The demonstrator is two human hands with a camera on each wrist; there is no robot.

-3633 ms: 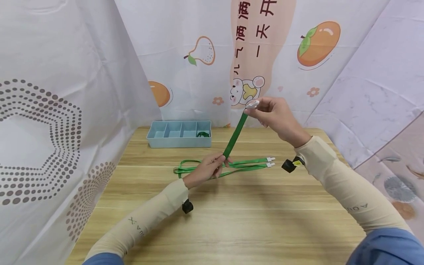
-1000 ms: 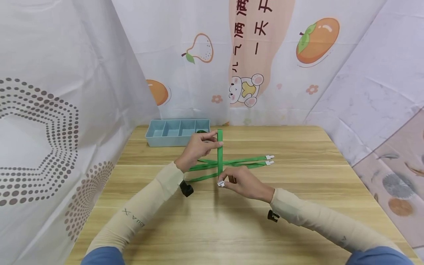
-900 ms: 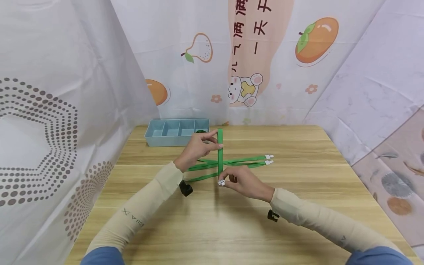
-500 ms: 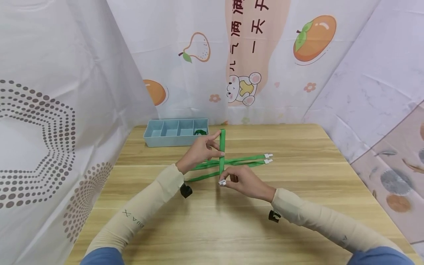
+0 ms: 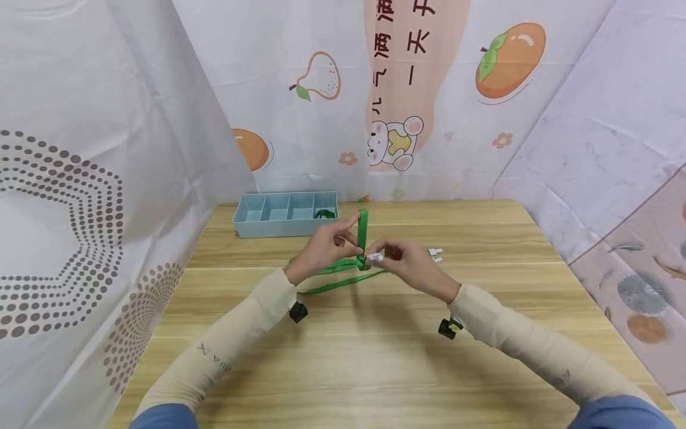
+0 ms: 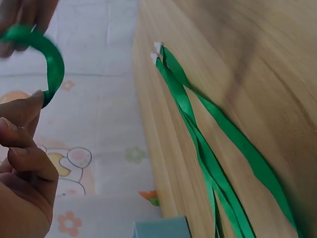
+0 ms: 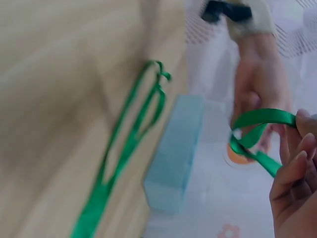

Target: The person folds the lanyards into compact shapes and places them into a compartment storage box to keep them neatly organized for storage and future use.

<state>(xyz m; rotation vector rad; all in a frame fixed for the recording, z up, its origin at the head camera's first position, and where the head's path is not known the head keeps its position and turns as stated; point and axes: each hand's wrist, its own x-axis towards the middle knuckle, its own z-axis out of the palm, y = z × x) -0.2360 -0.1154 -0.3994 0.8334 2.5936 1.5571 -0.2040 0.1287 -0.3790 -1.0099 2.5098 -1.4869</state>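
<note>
Between both hands, above the table, is a green lanyard with a white clip. My left hand holds the folded strap upright between thumb and fingers. My right hand pinches the strap close to the clip, just right of the left fingertips. In the right wrist view the strap curves in a loop from one hand to the other. The left wrist view shows the same strap bent in an arc. Beneath the hands, more green lanyards lie stretched across the table, partly hidden.
A light blue box with several compartments stands at the table's back left. Its right compartment holds a coiled green lanyard. White clips of the lying lanyards point right on the wooden table. A printed curtain hangs behind.
Earlier the left hand held the strap low and the right hand the clip high; then the left rose and the right lowered. In the last half second the right hand moved up and right with the clip.
</note>
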